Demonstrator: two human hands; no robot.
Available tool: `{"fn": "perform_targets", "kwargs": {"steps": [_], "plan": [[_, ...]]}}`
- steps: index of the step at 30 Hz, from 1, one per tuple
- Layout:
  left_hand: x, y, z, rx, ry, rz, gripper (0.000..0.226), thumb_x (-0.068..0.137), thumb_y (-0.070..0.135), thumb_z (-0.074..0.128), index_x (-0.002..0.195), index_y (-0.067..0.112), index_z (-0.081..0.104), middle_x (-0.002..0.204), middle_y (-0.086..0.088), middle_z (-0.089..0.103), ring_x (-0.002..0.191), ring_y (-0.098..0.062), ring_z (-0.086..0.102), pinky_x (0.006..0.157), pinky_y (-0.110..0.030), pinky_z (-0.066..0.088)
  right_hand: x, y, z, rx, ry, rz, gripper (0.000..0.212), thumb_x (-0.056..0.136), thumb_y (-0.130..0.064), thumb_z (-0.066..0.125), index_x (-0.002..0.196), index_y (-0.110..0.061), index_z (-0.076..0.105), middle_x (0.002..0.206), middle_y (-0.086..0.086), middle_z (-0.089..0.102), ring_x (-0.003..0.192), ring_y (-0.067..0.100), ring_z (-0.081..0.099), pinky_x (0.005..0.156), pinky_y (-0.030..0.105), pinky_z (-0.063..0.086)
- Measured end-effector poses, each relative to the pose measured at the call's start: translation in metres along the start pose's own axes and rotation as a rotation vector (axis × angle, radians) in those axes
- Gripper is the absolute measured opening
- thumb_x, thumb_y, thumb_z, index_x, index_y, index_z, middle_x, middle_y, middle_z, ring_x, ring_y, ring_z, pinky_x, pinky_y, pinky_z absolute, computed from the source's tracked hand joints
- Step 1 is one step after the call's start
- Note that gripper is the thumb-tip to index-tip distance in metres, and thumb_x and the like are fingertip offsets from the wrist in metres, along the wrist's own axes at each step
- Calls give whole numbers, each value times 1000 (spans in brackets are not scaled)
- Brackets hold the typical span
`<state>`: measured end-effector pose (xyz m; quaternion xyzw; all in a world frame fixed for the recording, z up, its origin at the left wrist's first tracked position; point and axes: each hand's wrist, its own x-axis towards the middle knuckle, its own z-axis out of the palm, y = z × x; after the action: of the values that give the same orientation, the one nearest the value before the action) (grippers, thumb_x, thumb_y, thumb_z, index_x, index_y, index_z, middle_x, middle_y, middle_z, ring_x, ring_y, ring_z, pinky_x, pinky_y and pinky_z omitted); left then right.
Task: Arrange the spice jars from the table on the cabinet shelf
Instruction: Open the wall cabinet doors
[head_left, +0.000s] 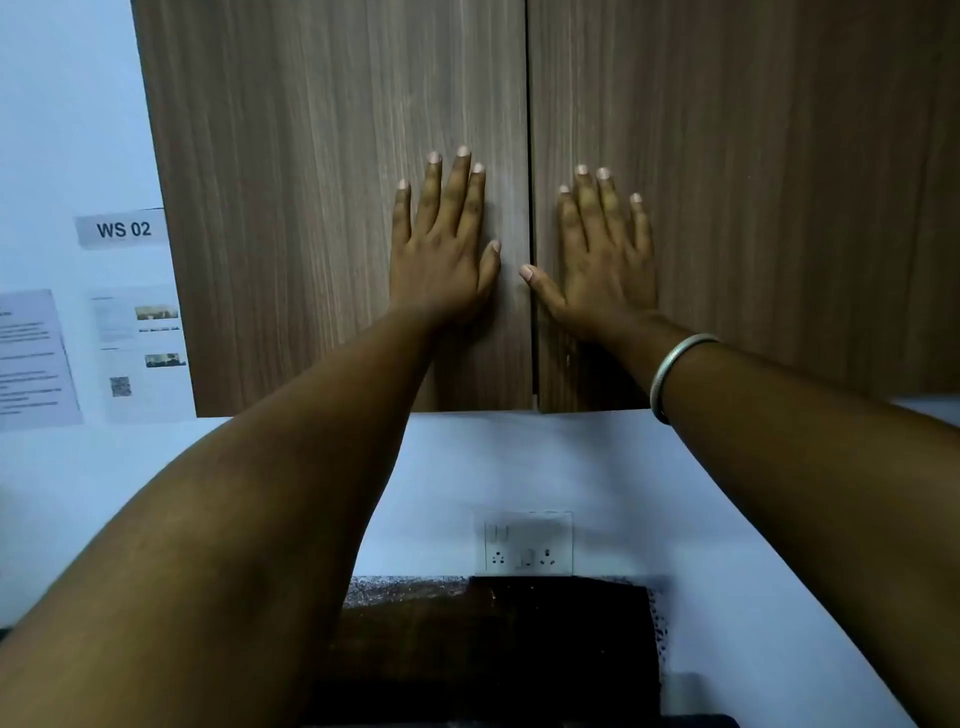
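Note:
A wall cabinet with two wood-grain doors fills the upper part of the view, and both doors are closed. My left hand (447, 244) lies flat on the left door (311, 182), fingers spread, just left of the centre seam. My right hand (602, 254) lies flat on the right door (753, 182), just right of the seam, with a metal bangle (670, 369) on its wrist. Neither hand holds anything. No spice jars and no shelf are in view.
A white wall runs below the cabinet with a socket plate (527, 543). Under it sits a dark wooden surface (493, 649). On the wall at the left hang a "WS 02" label (122, 228) and printed sheets (36, 358).

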<state>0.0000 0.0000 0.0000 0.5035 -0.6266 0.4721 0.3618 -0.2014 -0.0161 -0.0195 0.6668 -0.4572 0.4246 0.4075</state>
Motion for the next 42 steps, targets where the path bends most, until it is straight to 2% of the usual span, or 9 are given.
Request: {"fn": "perform_targets", "kwargs": {"steps": [11,17,22,31,35,37,39,40,42], "plan": [[-2,-3,5,15,-17,-1,78,101,54,24,164,14,5,174,-12,3,160,-33,2,128,-57,4,3,0,3,-50,-16,17,96,96,-75,26,164,-10,8,172,16,2,160,33,0,126,56,2],[-1,0,13,66,-143,60,75,95,54,19,163,23,20,174,-10,1,160,-36,-5,125,-64,-2,7,-10,12,-50,-131,184,115,82,-73,55,164,-13,2,171,21,-11,157,43,-8,124,63,5],[-2,11,22,91,-287,42,76,98,56,40,163,26,17,174,-7,-11,158,-36,-18,122,-69,-7,9,-22,23,18,-219,310,130,75,-81,59,163,-15,-11,167,25,-21,154,49,-15,122,68,6],[-5,23,31,-44,-248,56,68,102,46,39,163,25,20,175,-6,-3,160,-32,-12,125,-66,-1,8,-16,28,29,-164,282,118,82,-72,57,163,-17,-10,168,24,-17,155,50,-10,121,69,10],[-4,46,24,-362,-108,1,59,105,40,32,160,18,31,173,-6,17,161,-28,5,127,-60,10,0,-14,11,115,-117,276,99,93,-68,42,163,-20,-9,170,20,-17,156,46,-12,121,69,11],[-9,64,12,-820,-108,-97,53,108,28,36,159,15,34,166,-6,35,156,-21,26,126,-50,27,-10,-10,-5,156,-77,254,96,93,-64,43,162,-21,-8,171,19,-14,157,45,-9,122,67,13],[-19,81,-7,-1366,-186,-186,47,110,14,39,157,17,36,149,5,51,140,-5,48,110,-24,47,-22,-5,-24,209,-22,247,100,86,-65,43,163,-23,-5,172,16,-8,158,41,-4,123,64,15],[-25,89,-18,-1513,-207,-213,47,109,11,40,155,20,38,141,13,53,132,0,55,100,-16,51,-29,-2,-36,254,16,250,100,83,-66,42,163,-24,-2,173,14,-5,159,38,-2,124,62,16],[-35,106,-37,-1664,-201,-228,48,109,12,41,154,29,39,132,18,59,124,0,63,94,-18,55,-45,7,-60,370,96,251,97,82,-64,44,164,-28,5,174,7,2,160,30,2,125,60,17]]}}
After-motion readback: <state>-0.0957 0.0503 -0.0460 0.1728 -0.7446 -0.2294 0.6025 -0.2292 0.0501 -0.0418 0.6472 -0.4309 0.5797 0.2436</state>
